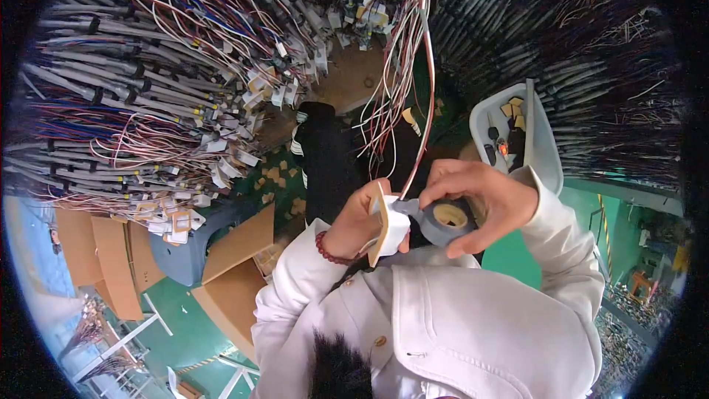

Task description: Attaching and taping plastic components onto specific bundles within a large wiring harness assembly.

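Observation:
My left hand (349, 223) is closed around a white plastic piece (397, 226) with a flat tan backing (378, 233). A brown-red wire (420, 159) runs down to that piece from the hanging bundle above. In my right hand (496, 196) is a roll of grey tape (437, 232), gripped by its rim between thumb and fingers, its pale core facing up. A short grey strip (407, 207) spans from the roll to the top of the white piece. Both hands are close together in front of my body. My left fingertips are partly hidden behind the piece.
Dense wire bundles with white and tan ends (170, 125) fill the left; more grey cables (591, 52) hang at the right. A pale bin (546, 149) holding tan bits and small tools stands right of my hands. Open cardboard boxes (229, 292) and a blue-grey stool (185, 255) sit lower left.

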### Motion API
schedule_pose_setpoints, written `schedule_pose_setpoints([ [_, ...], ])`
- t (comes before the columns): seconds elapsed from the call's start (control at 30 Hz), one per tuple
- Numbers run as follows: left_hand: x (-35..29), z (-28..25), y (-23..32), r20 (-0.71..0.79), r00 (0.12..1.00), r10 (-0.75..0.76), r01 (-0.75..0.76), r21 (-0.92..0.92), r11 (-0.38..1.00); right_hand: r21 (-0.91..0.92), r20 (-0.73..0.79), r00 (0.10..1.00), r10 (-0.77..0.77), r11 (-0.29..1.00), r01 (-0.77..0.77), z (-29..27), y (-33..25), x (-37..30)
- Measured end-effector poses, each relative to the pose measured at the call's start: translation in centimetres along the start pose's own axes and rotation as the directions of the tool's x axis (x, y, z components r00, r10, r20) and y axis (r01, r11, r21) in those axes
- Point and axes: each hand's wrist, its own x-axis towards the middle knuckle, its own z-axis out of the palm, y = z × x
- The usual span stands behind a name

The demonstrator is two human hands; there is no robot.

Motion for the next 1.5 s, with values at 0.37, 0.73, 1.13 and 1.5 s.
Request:
schedule_pose_setpoints([
  [0.37, -0.9, -0.2, 2.3, 0.045, 0.946, 0.322, -0.211, 0.839, 0.501, 0.505, 0.029, 0.967, 0.252, 0.831, -0.232, 1.9, -0.8, 0.2],
  [0.73, -1.1, 2.9, 4.7, 0.769, 0.599, 0.221, -0.271, 0.455, -0.848, 0.77, -0.014, 0.934, 0.356, 0.6, -0.217, 2.7, 0.3, -0.1],
  [1.13, -1.1, 1.3, 4.3, 0.518, 0.734, 0.439, -0.408, 0.853, -0.325, 0.256, -0.411, 0.906, 0.099, 0.967, 0.011, 2.2, 5.0, -2.6],
  [1.5, -1.1, 0.1, 1.2, 0.015, 0.984, 0.176, -0.17, 0.36, 0.917, -0.175, -0.047, 0.998, -0.048, 0.984, 0.039, 0.0, -0.2, 1.5],
])
